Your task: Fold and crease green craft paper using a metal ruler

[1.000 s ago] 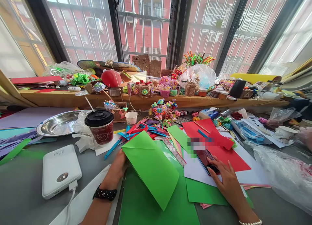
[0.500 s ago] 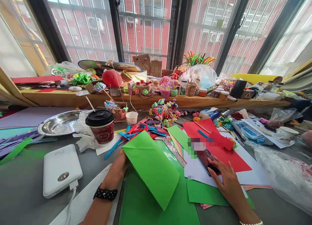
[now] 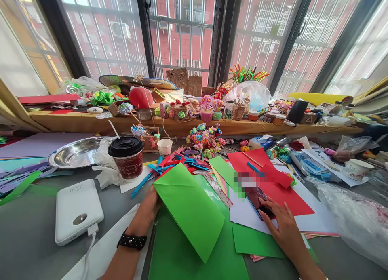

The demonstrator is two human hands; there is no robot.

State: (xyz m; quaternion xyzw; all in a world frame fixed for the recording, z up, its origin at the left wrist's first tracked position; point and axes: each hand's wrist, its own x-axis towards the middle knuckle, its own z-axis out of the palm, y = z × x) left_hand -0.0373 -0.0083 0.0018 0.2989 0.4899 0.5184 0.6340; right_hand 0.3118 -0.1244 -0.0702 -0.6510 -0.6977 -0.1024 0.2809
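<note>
Left hand [image 3: 150, 203] probably pinches green paper [image 3: 190, 215] from behind; loosely spread right hand [image 3: 280, 221] seems to work the phone [image 3: 257, 198]; next calls for freeing it.

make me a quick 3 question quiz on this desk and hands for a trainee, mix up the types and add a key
1. Multiple choice: what does the left hand hold? (a) a ruler (b) a bright green sheet (c) a small paper cup
2. True or false: the right hand is wrapped around the black-lidded cup.
3. Fill in the blank: the white power bank has a white ____ plugged into it.

Key: 1. b; 2. false, it is at the phone; 3. cable.
</note>
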